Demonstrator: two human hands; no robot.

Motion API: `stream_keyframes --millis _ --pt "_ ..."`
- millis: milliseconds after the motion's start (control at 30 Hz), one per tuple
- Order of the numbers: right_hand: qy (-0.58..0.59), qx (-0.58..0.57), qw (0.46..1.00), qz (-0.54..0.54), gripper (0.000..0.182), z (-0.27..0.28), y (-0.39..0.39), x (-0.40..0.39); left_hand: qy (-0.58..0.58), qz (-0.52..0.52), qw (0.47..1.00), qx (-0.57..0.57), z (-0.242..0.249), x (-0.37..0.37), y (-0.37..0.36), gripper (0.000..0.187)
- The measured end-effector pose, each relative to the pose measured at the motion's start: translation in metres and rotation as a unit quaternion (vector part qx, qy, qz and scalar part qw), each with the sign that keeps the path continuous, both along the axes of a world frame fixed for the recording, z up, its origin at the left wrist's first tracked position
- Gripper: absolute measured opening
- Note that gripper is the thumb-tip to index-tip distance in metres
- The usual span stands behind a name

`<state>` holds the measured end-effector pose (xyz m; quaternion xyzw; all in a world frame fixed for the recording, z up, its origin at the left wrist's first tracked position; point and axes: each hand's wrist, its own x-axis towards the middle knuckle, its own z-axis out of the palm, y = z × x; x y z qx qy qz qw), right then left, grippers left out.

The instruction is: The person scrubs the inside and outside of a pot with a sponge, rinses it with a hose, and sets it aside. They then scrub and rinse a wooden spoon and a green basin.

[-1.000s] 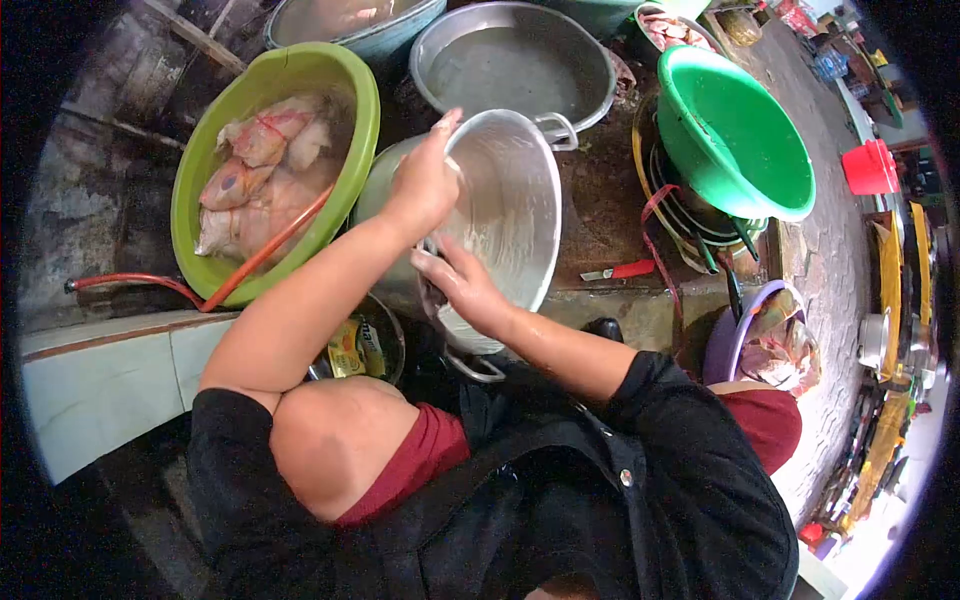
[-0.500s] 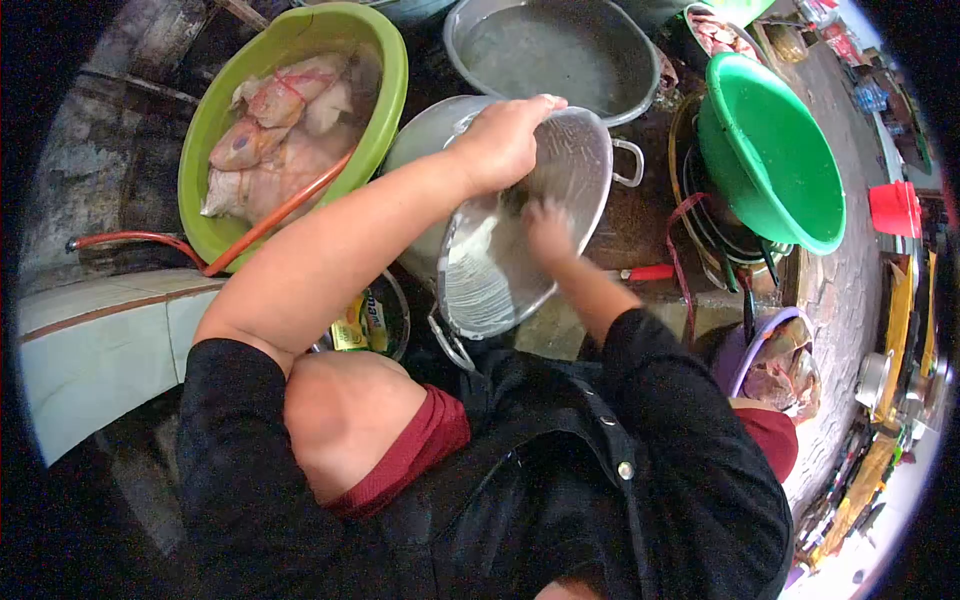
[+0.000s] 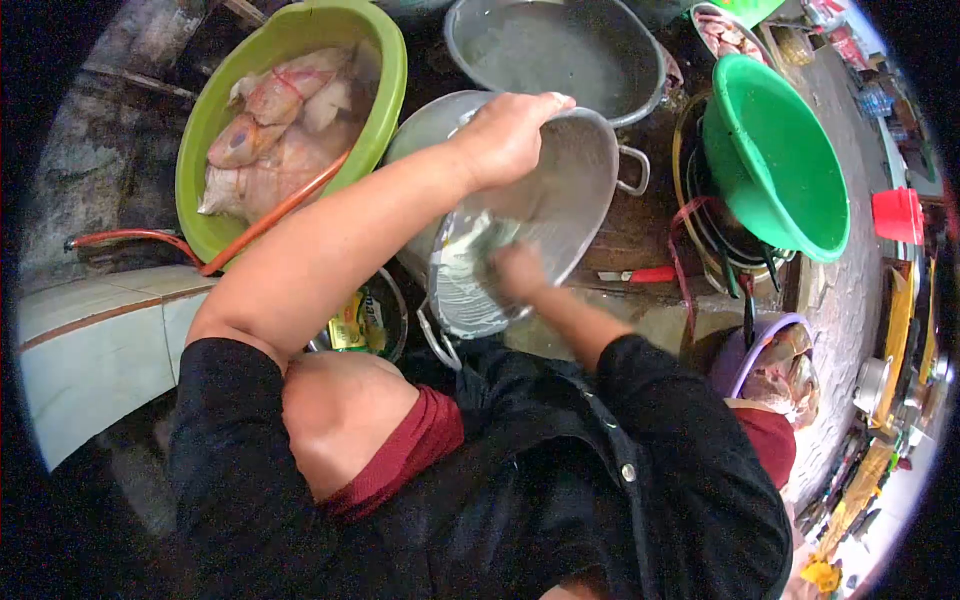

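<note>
A large silver metal pot (image 3: 585,185) with loop handles is tilted towards me, its inside wall smeared with white suds (image 3: 465,290). My left hand (image 3: 510,140) is closed over its far rim. Inside the pot, my right hand (image 3: 518,272) presses a greenish scouring pad (image 3: 488,250) against the soapy wall; motion blurs the pad and the fingers. Another silver vessel (image 3: 420,135) shows partly behind the pot, half hidden by my left forearm. A yellow-green packet (image 3: 347,325) lies in a container under that arm.
A green tub (image 3: 392,100) holds large fish pieces, with an orange hose (image 3: 270,217) across its rim. Beyond the pot stands a grey basin of water (image 3: 560,60). To the right are a green basin (image 3: 780,150) on stacked pans, a red-handled knife (image 3: 650,274) and a purple fish bucket (image 3: 735,360).
My right hand has moved down and left inside the pot, spreading the suds. The pot has shifted slightly. My left hand keeps its hold on the rim.
</note>
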<state>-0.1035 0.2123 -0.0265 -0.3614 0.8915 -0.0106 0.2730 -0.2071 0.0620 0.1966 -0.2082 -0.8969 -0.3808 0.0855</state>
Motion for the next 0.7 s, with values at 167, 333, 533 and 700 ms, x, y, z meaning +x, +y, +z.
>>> stream_keyframes --millis 167,333,533,700 --pt "-0.013 -0.024 0.999 0.037 0.028 0.006 0.020 -0.031 -0.043 0.003 0.999 -0.007 0.003 0.004 0.012 0.045" --pt "0.301 0.071 0.951 0.029 0.026 0.019 0.032 -0.060 -0.048 0.032 0.998 -0.010 0.002 0.002 0.010 0.043" --pt "-0.027 -0.095 0.994 -0.054 0.026 -0.028 -0.004 0.024 -0.033 0.001 0.999 -0.006 0.009 0.007 0.011 0.042" --pt "0.382 0.008 0.918 0.107 0.025 0.015 0.045 -0.103 -0.057 0.021 0.998 -0.023 0.008 0.010 0.009 0.040"
